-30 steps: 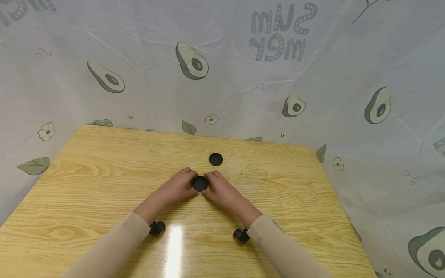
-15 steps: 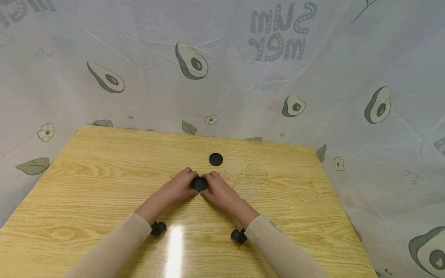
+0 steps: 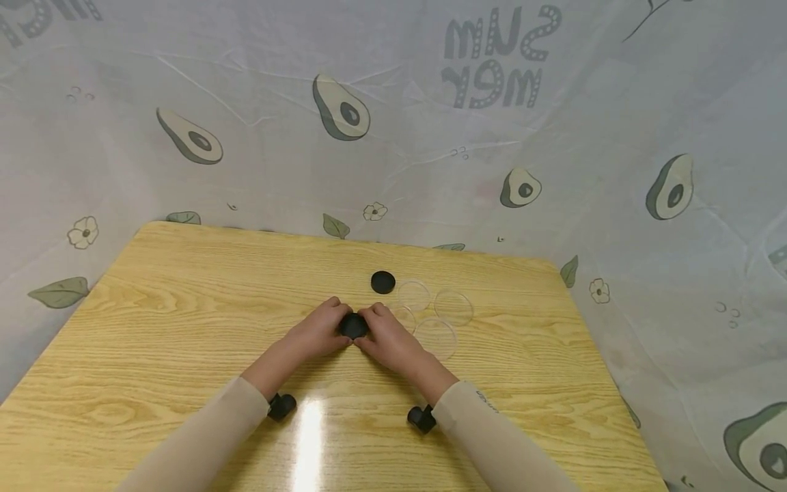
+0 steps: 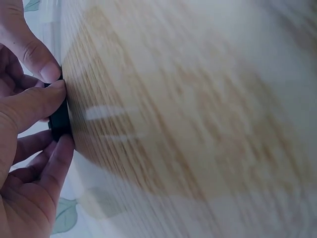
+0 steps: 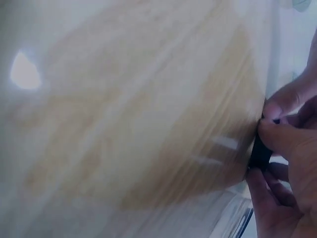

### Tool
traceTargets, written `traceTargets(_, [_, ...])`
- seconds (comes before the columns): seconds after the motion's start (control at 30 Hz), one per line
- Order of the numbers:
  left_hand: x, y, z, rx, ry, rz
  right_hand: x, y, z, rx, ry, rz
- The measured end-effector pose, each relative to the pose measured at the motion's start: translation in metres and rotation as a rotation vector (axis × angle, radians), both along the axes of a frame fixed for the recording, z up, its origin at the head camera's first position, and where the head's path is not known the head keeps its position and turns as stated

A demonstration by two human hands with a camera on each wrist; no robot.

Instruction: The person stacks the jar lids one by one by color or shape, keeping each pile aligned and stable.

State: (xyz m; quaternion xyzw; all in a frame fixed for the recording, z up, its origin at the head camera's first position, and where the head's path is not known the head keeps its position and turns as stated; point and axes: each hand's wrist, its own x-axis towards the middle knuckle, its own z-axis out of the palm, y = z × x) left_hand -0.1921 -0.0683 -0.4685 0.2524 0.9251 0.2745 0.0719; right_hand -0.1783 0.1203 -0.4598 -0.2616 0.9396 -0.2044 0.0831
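The black disc (image 3: 354, 325) lay flat on the tabletop (image 3: 184, 307), directly between both grips. The left hand (image 3: 316, 331) pinched its left edge and the right hand (image 3: 386, 336) its right edge, equally near. A second black disc (image 3: 382, 281) sat just beyond the right grip.

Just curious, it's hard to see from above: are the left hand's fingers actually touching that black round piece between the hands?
Touching. In the left wrist view the left hand pinches the black round piece, fingertips pressed on its edge with no gap.
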Motion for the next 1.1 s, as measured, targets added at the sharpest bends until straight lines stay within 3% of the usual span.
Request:
traceTargets(0.27, [0.004, -0.006, 0.002, 0.014, -0.023, 0.008, 0.001, -0.002, 0.003, -0.020, -0.031, 0.017])
traceTargets(0.47, [0.006, -0.014, 0.004, 0.025, -0.006, 0.003, 0.002, -0.008, 0.005, -0.025, -0.005, 0.034])
traceTargets(0.8, [0.013, -0.037, 0.002, 0.048, 0.030, 0.011, 0.004, -0.027, 0.007, -0.059, -0.024, 0.051])
traceTargets(1.1, [0.026, -0.060, 0.000, 0.056, 0.032, 0.034, 0.011, -0.047, 0.001, -0.077, -0.042, 0.091])
